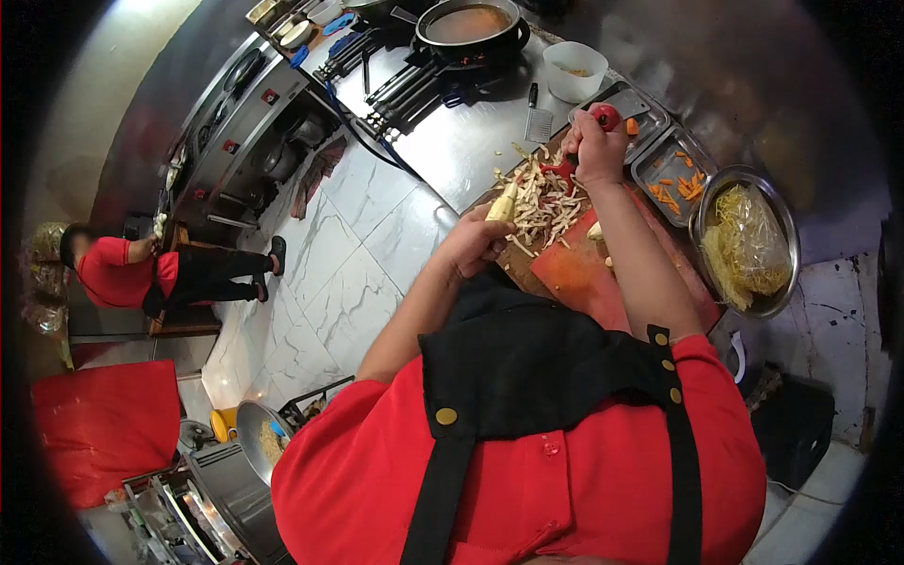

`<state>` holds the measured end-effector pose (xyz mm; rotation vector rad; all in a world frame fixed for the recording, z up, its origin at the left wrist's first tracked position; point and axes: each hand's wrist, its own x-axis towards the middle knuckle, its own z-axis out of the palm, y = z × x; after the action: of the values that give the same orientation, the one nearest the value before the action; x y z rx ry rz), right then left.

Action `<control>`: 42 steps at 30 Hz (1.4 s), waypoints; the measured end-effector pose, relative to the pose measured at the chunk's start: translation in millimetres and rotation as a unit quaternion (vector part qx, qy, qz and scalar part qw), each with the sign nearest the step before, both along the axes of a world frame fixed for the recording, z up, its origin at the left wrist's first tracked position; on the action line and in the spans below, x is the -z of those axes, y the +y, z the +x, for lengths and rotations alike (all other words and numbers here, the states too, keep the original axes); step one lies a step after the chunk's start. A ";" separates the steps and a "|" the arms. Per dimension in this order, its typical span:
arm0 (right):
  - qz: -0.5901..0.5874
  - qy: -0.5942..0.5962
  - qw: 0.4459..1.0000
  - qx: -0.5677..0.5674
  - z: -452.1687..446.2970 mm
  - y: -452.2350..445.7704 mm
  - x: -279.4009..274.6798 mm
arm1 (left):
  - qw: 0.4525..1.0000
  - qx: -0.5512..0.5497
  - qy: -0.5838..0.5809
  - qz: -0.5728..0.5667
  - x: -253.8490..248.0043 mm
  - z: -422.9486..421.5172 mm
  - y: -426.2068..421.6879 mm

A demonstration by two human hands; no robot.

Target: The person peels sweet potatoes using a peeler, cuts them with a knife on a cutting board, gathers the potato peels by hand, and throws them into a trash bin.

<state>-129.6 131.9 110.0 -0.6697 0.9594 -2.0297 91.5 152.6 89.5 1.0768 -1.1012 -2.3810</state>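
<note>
Vegetable [506, 203], pale, smooth-looking and tapered, held in closed left hand [476, 241] beside thin, strip-like peelings [544, 212] on wooden board [514, 267], and gripped glossy red tool [607, 116] in closed right hand [597, 151]. Pointed the narrow tip away from the body and slightly right, with the long axis slanting the same way. Hid the base behind the left fingers and much of the tool inside the right hand, leaving its far end hard to make out

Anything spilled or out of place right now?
A few pale peelings lie past the wooden board on the steel counter, which looks untidy. A reddish cloth appears to lie on the tiled floor, an odd spot.
</note>
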 end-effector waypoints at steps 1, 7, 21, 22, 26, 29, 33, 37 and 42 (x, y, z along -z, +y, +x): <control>-0.013 0.008 1.000 0.013 4.9 5.3 -11.8 | 1.000 -0.005 -0.010 0.011 -1.0 -1.3 -3.2; -0.014 -0.066 0.994 -0.081 45.8 11.0 -29.8 | 0.999 -0.007 -0.005 -0.041 -16.9 -12.8 11.2; -0.091 0.013 0.993 -0.079 57.8 26.3 -48.8 | 0.998 -0.008 0.042 -0.041 -26.7 -8.1 3.9; -0.079 0.011 0.993 -0.090 57.1 24.8 -45.4 | 0.998 -0.008 0.042 -0.043 -29.3 -8.4 6.7; -0.048 -0.046 0.996 -0.057 39.8 12.2 -34.7 | 0.999 0.004 0.023 -0.047 -29.1 -3.2 13.1; -0.031 0.053 0.998 -0.009 16.5 6.2 -16.5 | 0.999 -0.006 0.027 -0.045 -39.1 -4.6 9.0; -0.083 -0.009 0.997 -0.005 29.2 20.5 -43.7 | 0.998 -0.043 0.036 -0.029 -36.6 -1.8 0.7; -0.099 -0.066 0.990 -0.074 53.8 29.7 -63.5 | 0.995 -0.046 0.084 0.017 -39.7 -6.9 0.5; -0.083 -0.057 0.992 -0.077 41.6 20.7 -45.3 | 0.993 -0.038 0.098 0.052 -36.1 -6.2 6.3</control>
<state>-88.0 152.5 155.3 -0.6849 0.6577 -2.0003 85.3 158.9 125.6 0.8777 -0.8625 -2.4446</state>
